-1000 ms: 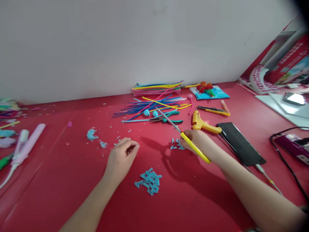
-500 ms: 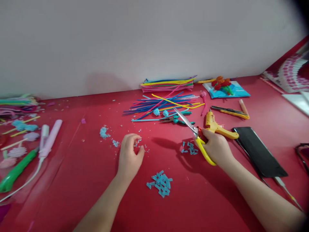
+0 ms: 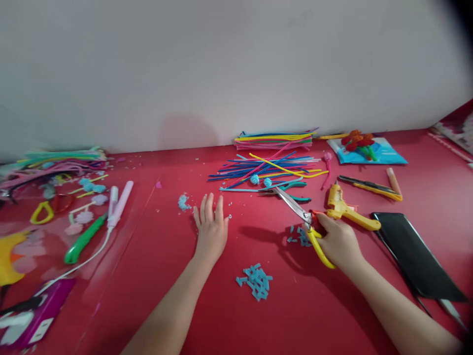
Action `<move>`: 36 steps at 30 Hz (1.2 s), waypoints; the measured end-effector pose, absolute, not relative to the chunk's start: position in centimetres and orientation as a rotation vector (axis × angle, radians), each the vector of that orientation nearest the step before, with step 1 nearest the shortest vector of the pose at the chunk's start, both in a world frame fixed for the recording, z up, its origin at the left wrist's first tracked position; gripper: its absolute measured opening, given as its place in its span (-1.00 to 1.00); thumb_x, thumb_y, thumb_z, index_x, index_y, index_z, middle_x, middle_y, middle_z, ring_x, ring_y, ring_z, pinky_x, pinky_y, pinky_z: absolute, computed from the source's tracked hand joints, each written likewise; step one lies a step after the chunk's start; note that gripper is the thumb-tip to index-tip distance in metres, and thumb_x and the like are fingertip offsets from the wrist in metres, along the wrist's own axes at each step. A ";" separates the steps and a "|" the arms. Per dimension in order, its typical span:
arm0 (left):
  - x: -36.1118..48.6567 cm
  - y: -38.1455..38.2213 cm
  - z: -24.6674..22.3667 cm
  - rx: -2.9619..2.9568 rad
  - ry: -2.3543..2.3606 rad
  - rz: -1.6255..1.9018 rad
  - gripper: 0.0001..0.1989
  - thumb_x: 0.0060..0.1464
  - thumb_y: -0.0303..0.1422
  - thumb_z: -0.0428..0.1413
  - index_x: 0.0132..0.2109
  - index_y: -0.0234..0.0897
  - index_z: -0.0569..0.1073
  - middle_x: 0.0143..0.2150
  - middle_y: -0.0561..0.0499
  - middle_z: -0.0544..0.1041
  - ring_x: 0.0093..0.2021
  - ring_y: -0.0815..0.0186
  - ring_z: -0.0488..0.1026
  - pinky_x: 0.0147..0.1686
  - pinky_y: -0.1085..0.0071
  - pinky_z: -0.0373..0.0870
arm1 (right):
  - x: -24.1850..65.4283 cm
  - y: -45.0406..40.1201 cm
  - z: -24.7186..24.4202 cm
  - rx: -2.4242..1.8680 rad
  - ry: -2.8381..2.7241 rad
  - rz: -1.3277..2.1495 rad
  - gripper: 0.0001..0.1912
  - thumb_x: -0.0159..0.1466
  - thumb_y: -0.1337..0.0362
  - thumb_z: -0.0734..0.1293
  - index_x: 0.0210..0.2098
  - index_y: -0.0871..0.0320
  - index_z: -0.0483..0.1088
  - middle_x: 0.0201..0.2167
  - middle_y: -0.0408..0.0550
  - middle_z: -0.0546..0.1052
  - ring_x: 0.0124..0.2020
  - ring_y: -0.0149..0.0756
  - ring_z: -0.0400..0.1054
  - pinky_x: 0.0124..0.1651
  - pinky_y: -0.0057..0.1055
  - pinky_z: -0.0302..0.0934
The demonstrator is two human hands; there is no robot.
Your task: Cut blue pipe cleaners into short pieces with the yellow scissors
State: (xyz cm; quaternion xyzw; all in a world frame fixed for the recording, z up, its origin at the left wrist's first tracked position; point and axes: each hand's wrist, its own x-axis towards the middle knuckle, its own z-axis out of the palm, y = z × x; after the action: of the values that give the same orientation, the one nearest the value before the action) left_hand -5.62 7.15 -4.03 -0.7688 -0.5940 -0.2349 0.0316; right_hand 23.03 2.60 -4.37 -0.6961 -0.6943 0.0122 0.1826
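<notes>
A bare stretch of table (image 3: 254,251) lies between the left hand (image 3: 211,234) and the scissors (image 3: 306,217), broad enough for a hand to pass, with a pile of blue pieces (image 3: 256,282) in its nearer part. Pliers (image 3: 295,185) and loose stems (image 3: 258,170) block its far side. The glue gun (image 3: 345,209) and black phone (image 3: 414,256) crowd the right hand (image 3: 342,244); left of the left arm, open surface runs to the pink wand (image 3: 120,206).

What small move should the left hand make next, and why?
Probably sweep the left hand toward the blue fluff: its fingers are spread beside that heap, with a stray scrap nearby, while the right hand holds scissors.
</notes>
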 end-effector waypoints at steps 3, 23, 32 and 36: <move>-6.0 7.4 -3.9 -2.301 -1.821 -1.010 -0.58 0.06 -0.45 -0.07 0.10 -0.33 0.16 0.13 -0.27 0.12 0.17 0.06 0.01 0.08 0.01 -0.06 | 22.8 2.7 -4.2 -1.958 -1.949 0.030 -0.83 0.04 0.16 0.17 -0.55 0.13 0.23 -0.70 -0.14 0.33 -0.64 -0.38 0.20 -0.55 -0.51 -0.09; -0.6 0.9 0.1 -3.395 -1.152 -0.545 -0.97 -0.17 -0.43 0.13 -0.45 -0.26 0.44 -0.36 -0.01 0.37 -0.26 0.26 0.30 -0.19 0.35 0.22 | 20.6 1.6 -2.7 -1.879 -2.075 0.073 -0.71 0.05 0.12 0.16 -0.35 0.18 0.33 -0.51 -0.02 0.45 -0.50 -0.32 0.28 -0.48 -0.46 -0.11; 0.0 0.6 -0.6 -3.412 -1.492 -0.756 -0.92 -0.12 -0.50 0.03 -0.51 -0.27 0.36 -0.44 0.02 0.36 -0.34 0.30 0.29 -0.27 0.38 0.19 | 20.5 1.5 -2.3 -1.857 -2.044 0.215 -0.66 0.05 0.08 0.17 -0.33 0.19 0.35 -0.48 -0.01 0.46 -0.47 -0.32 0.29 -0.46 -0.48 -0.10; -0.8 1.2 -0.8 -3.328 -1.838 -1.061 -0.92 -0.01 -0.40 -0.03 -0.38 -0.26 0.35 -0.44 0.04 0.38 -0.41 0.35 0.31 -0.38 0.42 0.22 | 20.7 1.8 -1.8 -1.863 -1.960 0.312 -0.71 0.06 0.13 0.17 -0.37 0.19 0.35 -0.50 -0.01 0.45 -0.48 -0.33 0.27 -0.48 -0.48 -0.12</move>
State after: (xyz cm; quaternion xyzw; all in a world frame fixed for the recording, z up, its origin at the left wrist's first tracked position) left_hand -0.76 1.20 -0.76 -0.7757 -0.4284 -0.2473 -0.3920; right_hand 20.69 1.82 -1.83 -0.6695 -0.7041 0.1122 0.2083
